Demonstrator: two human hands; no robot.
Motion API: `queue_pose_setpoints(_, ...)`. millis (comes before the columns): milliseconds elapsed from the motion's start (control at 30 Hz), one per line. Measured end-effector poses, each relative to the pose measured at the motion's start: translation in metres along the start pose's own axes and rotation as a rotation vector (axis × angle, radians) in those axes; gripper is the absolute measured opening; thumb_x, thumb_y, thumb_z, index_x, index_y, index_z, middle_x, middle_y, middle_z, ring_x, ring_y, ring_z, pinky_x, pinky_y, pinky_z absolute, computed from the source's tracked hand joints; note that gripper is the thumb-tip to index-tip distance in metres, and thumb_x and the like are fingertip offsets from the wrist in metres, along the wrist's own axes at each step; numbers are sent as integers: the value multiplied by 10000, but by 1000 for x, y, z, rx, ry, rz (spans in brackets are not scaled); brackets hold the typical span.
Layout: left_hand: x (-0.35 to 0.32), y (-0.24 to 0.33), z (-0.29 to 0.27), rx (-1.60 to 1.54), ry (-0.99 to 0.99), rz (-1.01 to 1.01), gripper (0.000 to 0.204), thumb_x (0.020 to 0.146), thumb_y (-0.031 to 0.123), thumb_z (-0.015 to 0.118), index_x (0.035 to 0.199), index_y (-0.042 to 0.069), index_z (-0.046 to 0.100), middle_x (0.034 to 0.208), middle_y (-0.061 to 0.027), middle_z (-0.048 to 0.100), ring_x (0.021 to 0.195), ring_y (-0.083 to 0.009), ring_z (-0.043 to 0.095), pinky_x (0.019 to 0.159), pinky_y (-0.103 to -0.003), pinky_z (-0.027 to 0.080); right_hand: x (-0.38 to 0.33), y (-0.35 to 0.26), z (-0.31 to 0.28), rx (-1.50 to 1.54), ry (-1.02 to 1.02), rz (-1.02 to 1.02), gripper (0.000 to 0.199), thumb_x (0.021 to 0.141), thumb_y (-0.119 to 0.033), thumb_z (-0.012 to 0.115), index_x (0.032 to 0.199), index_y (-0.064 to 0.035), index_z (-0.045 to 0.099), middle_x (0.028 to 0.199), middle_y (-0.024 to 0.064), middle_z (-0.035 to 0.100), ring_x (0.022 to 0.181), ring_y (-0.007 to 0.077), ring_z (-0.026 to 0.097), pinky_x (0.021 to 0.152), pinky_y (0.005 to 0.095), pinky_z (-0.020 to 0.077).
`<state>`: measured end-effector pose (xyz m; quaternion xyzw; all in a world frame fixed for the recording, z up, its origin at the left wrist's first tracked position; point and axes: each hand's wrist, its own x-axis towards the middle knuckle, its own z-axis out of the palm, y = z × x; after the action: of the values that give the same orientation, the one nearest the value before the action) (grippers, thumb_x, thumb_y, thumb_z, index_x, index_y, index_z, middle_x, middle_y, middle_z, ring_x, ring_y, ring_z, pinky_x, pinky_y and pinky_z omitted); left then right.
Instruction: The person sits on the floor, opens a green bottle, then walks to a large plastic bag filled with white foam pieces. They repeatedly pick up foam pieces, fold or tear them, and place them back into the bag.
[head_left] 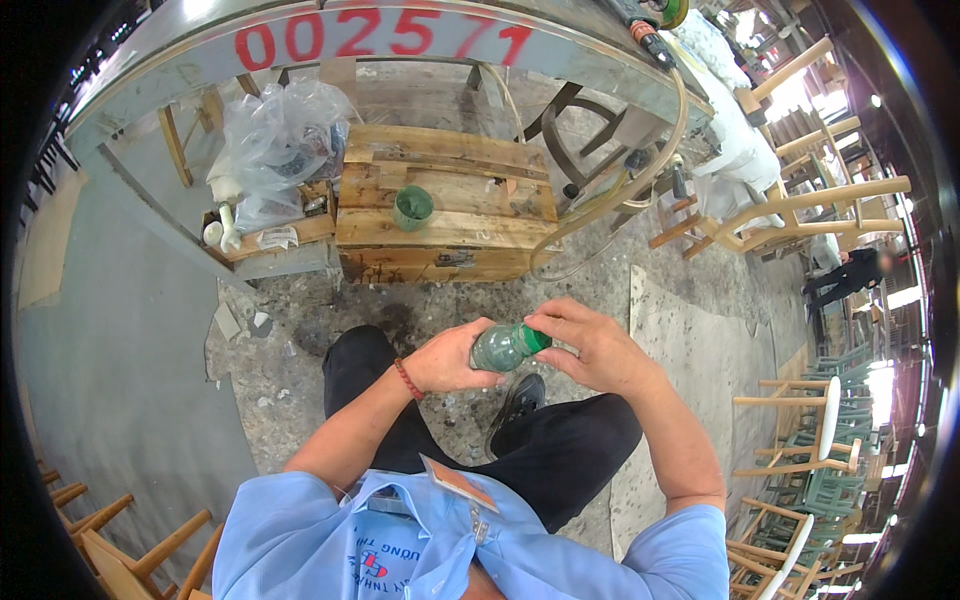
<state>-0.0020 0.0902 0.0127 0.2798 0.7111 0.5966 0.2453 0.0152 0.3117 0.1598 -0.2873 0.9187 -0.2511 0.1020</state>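
Note:
In front of my lap, a clear plastic bottle (496, 349) is tilted between my two hands. My left hand (450, 357) is wrapped round its body, with a red bead bracelet on the wrist. The fingers of my right hand (590, 347) pinch the green cap (535, 338) at the bottle's right end. The cap sits at the neck; whether it is loose or tight cannot be seen. Beyond my hands, a green cup (412, 208) stands on a wooden crate (450, 232).
A metal-edged workbench (180, 95) spans the far side, with a power tool (648, 40) and a hose (686, 110) at its right. Left of the crate lies a clear plastic bag (270, 140). Wooden chairs (800, 215) are stacked on the right, where a person (845, 275) stands farther off.

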Motion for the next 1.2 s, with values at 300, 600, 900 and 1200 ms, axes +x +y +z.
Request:
queue_pose_setpoints(300, -6, 3, 7, 151, 152, 50, 645, 691, 301, 837, 1210, 35, 562, 1099, -164, 646, 1041, -329, 639, 893, -393, 505, 3, -2, 0, -1, -21, 4, 436, 804, -119, 767, 1218, -42, 650, 1147, 134, 635, 975, 333, 653, 806, 395, 551)
queue_pose_setpoints(600, -9, 0, 17, 284, 303, 52, 611, 688, 283, 817, 1202, 66, 567, 1110, -142, 616, 1026, -349, 619, 872, -429, 501, 6, 1, 10, -18, 3, 62, 407, 809, -162, 780, 1171, -14, 668, 1036, 138, 657, 890, 305, 670, 752, 387, 542)
queue_pose_setpoints(900, -3, -4, 31, 400, 413, -2, 604, 679, 275, 811, 1193, 71, 568, 1112, -147, 613, 988, -361, 617, 864, -443, 501, 6, 7, 28, 4, 91, 325, 415, 821, -231, 797, 1120, 24, 664, 877, 134, 649, 699, 214, 656, 638, 331, 521)
queue_pose_setpoints(1200, 1, 5, 3, 273, 156, 60, 598, 707, 277, 813, 1197, 49, 557, 1129, -172, 615, 1052, -368, 619, 900, -432, 501, 8, 8, 14, 170, 2, 325, 382, 810, -235, 792, 1060, 13, 642, 856, 137, 635, 725, 244, 625, 666, 362, 506)
